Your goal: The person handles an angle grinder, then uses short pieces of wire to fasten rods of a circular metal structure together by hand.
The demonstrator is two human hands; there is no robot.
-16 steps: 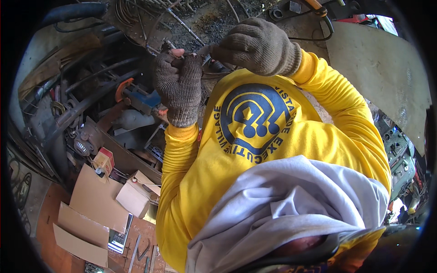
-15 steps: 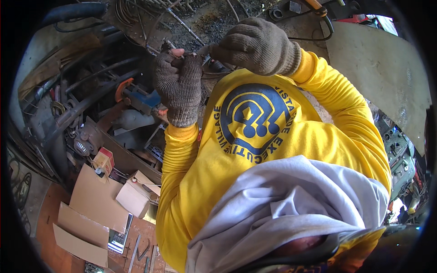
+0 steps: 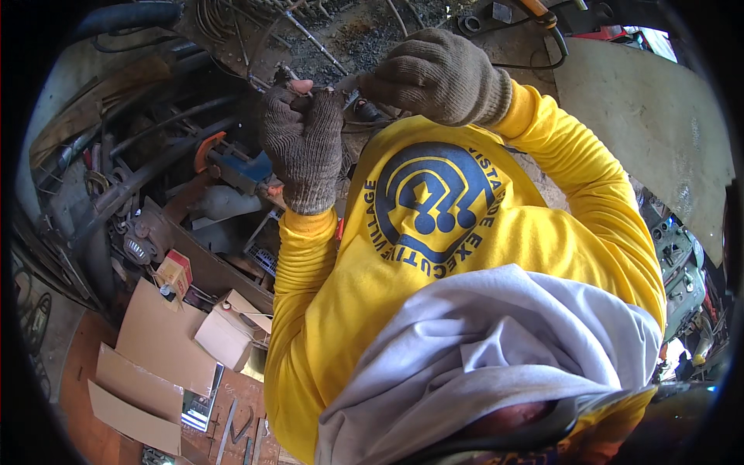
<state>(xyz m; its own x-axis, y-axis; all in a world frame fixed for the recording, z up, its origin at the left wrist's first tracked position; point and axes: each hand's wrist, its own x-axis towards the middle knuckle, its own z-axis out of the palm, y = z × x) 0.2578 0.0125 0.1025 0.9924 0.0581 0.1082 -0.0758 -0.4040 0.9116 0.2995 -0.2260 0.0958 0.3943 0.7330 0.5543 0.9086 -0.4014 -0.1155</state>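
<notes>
Both hands wear brown knitted gloves and meet in front of my chest at the bench edge. My left hand is closed, with a bare thumb tip showing through the glove. Between its thumb and fingers is a thin metal piece, mostly hidden by the glove. Just to the right, my right hand is curled with its back upward. Its fingertips point at the left hand and pinch something too small and hidden to name. Beyond the hands, a thin pale rod lies slanted on the dirty bench top.
Bent wires lie at the far left of the bench. A tool with an orange handle rests at the back right, near a large pale sheet. Left are scrap metal, a blue-and-orange tool and cardboard boxes. A green machine stands right.
Both hands keep nearly the same place and grip. The left thumb and the thin metal piece have shifted slightly, and the right hand has moved up a little.
</notes>
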